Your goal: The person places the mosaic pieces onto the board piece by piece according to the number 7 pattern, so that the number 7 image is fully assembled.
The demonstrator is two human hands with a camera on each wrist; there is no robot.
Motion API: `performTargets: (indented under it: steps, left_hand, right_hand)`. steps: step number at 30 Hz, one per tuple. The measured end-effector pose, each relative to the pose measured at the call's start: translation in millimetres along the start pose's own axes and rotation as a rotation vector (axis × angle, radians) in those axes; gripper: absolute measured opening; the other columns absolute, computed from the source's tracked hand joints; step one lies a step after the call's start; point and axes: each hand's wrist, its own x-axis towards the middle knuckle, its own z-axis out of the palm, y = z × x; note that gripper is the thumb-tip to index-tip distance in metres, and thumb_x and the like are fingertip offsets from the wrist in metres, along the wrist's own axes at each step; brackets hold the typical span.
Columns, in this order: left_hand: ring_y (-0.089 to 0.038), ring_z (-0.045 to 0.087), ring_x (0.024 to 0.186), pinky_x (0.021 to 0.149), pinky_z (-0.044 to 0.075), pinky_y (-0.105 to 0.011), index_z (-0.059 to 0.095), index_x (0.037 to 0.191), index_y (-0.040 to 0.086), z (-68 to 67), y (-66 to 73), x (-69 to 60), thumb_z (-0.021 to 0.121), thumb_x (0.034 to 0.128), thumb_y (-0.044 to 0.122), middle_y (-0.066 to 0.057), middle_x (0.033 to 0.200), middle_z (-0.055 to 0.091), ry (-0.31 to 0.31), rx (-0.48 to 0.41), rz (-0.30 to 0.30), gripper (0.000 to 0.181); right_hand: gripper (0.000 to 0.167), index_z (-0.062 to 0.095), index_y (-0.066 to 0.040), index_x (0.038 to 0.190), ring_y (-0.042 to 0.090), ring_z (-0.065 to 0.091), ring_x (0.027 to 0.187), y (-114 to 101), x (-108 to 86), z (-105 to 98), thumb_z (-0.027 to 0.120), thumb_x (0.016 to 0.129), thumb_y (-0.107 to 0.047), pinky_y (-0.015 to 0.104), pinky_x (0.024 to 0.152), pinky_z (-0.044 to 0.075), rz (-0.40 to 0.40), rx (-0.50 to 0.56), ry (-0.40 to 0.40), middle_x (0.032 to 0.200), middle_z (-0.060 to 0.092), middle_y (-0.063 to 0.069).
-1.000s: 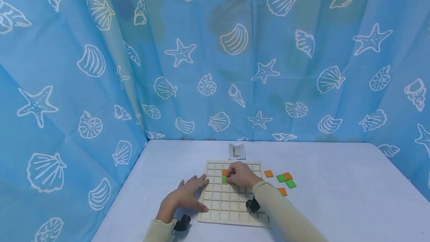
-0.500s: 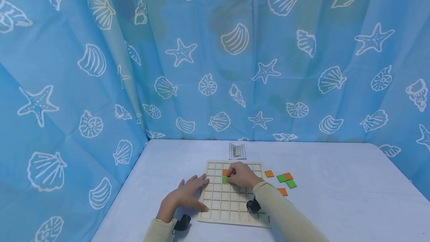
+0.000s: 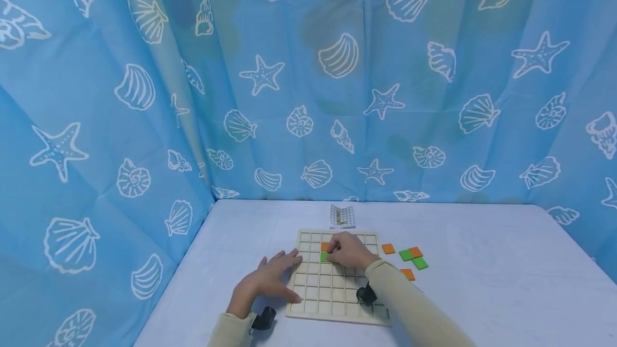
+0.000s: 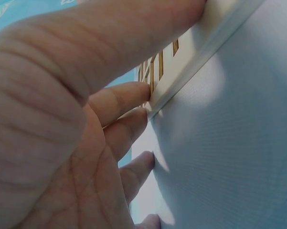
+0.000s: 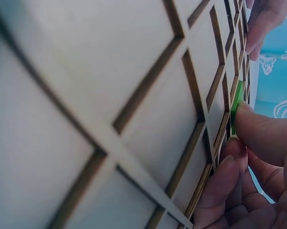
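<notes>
A wooden grid board lies flat on the white table. Near its upper middle, an orange square tile sits in a cell. Just below it is a green square tile, which my right hand pinches; in the right wrist view the thumb meets the green tile and the other fingers curl beneath. My left hand spreads along the board's left side. In the left wrist view, its thumb and some fingers touch the board's rim, while lower fingertips rest on the table.
To the board's right lie several loose tiles: an orange tile, another orange tile, and a cluster with a green tile. A folded pattern card stands behind the board. A blue shell-print curtain surrounds the table's back and left.
Both hands keep their places on the board. The whole head view has shifted slightly to one side; the tiles stay where they were.
</notes>
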Motion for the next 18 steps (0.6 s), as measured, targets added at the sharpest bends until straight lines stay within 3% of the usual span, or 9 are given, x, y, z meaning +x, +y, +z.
performTargets:
  steps: [11,18]
  left_hand:
    - [-0.037,0.017,0.152,0.118,0.005,-0.071,0.044,0.15,0.017,0.4,-2.7,2.6,0.089,0.0695,0.04,-0.004,0.163,0.03,0.019,0.007,0.002,0.094]
    - [-0.034,0.016,0.153,0.12,0.005,-0.068,0.043,0.15,0.019,1.7,-1.1,1.3,0.088,0.0699,0.041,-0.002,0.163,0.029,0.004,0.006,-0.012,0.095]
  right_hand:
    - [0.008,0.069,-0.009,0.087,0.012,0.053,0.067,-0.4,1.3,-7.1,0.076,0.085,-0.012,0.027,0.063,0.049,-0.027,0.022,-0.031,0.076,0.062,-0.001]
    - [0.017,0.068,-0.002,0.101,0.018,0.061,0.075,1.0,-9.5,-34.5,0.072,0.09,-0.014,0.033,0.061,0.056,-0.061,0.109,-0.085,0.089,0.064,0.005]
